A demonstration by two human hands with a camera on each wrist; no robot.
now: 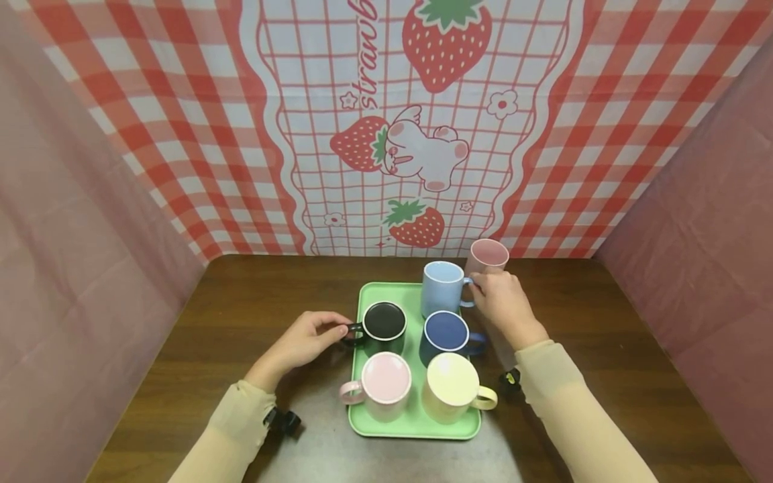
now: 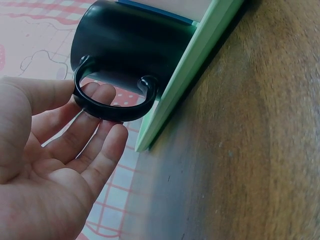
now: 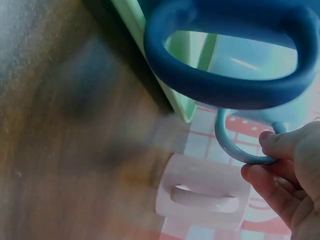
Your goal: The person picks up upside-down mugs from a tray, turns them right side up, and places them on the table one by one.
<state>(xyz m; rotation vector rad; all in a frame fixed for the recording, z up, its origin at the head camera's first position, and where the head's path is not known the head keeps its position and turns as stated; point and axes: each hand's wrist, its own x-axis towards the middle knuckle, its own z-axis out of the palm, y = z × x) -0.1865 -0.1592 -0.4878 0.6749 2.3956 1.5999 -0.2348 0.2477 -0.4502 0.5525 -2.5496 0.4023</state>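
Note:
A black mug (image 1: 384, 329) stands on the green tray (image 1: 417, 429), its handle sticking out past the tray's left edge. My left hand (image 1: 308, 339) pinches that handle; in the left wrist view the thumb meets its upper part and the fingertips lie behind it. At the tray's far right corner is a light blue mug (image 1: 442, 292). My right hand (image 1: 504, 302) pinches its handle (image 3: 232, 145) between thumb and fingers. Just in front of it sits a dark blue mug (image 1: 443, 339), handle to the right.
Nearer on the tray are a pink mug (image 1: 385, 386), handle left, and a yellow mug (image 1: 451, 387), handle right. Another pink mug (image 1: 488, 255) stands off the tray on the wooden table (image 1: 253, 288), partly behind my right hand. A checked strawberry cloth (image 1: 417, 154) hangs behind.

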